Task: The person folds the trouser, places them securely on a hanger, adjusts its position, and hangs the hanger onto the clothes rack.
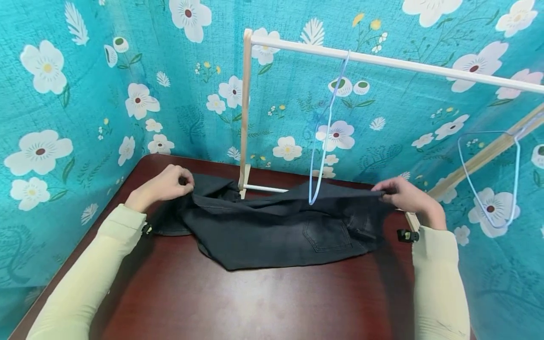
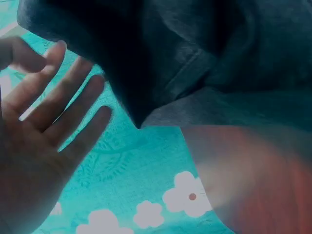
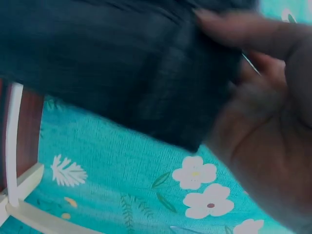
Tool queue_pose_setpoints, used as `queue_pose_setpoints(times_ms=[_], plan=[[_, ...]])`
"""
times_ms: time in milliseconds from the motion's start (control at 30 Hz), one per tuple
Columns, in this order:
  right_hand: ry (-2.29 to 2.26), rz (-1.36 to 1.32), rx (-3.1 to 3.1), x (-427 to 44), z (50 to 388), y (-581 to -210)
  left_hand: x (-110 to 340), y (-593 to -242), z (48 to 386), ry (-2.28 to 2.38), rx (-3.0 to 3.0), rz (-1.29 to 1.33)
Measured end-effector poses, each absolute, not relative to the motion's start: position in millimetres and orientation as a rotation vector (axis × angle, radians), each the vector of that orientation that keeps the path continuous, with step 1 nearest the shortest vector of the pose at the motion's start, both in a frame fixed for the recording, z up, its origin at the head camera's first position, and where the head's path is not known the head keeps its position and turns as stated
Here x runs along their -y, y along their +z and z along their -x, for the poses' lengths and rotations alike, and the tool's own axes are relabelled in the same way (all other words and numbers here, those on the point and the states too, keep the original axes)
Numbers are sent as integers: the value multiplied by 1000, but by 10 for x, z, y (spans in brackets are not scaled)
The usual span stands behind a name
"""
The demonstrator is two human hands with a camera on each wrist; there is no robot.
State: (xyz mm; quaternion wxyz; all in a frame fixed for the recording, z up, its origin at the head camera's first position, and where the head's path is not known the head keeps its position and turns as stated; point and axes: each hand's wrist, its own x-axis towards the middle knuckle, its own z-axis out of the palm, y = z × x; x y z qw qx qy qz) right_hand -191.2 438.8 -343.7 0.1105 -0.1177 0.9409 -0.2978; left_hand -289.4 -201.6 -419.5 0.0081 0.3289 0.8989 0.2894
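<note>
Black jeans point(image 1: 272, 236) lie lengthwise over the table, a stitched back pocket facing up and the upper edge raised. At the leg end is my left hand point(image 1: 163, 184); in the left wrist view its fingers point(image 2: 73, 102) are spread and fairly straight, with the tips at the cloth's edge and no cloth visibly gripped. My right hand point(image 1: 408, 194) pinches the waist end, the thumb point(image 3: 229, 31) on top of the dark cloth point(image 3: 122, 73). Fingers behind the cloth are partly hidden.
Behind the jeans stands a wooden rack point(image 1: 245, 113) with a white top rod point(image 1: 391, 63). A light blue hanger point(image 1: 327, 132) hangs in front of the jeans' middle, another hanger point(image 1: 516, 174) at the right. A flowered curtain point(image 1: 170, 71) surrounds the reddish-brown table point(image 1: 255, 302).
</note>
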Motion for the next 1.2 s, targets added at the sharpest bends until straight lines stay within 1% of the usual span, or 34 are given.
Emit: queue_pose_setpoints(times_ms=[133, 233, 433, 567, 667, 867, 1067, 1200], plan=[[-844, 414, -2552, -4427, 1859, -3473, 1894, -4147, 2968, 942, -2817, -1036], [-829, 439, -2507, -4418, 1831, -3532, 1743, -4143, 3050, 827, -2747, -987], [-784, 444, -2510, -4404, 1813, -3742, 1460, -4253, 3201, 587, -2595, -850], [-766, 448, -2552, -4411, 1808, -3919, 1393, -4274, 3221, 538, -2575, -896], [-761, 436, -2603, -4420, 1775, -4006, 1444, -4199, 3203, 542, -2606, -984], [-820, 383, -2919, -4504, 1728, -3993, 1702, -3943, 3179, 852, -2734, -1104], [-848, 218, -3283, -4551, 1817, -3796, 1976, -3777, 3148, 1336, -3036, -1015], [-932, 185, -3504, -4504, 1875, -3617, 2073, -3738, 3079, 1684, -3149, -1089]])
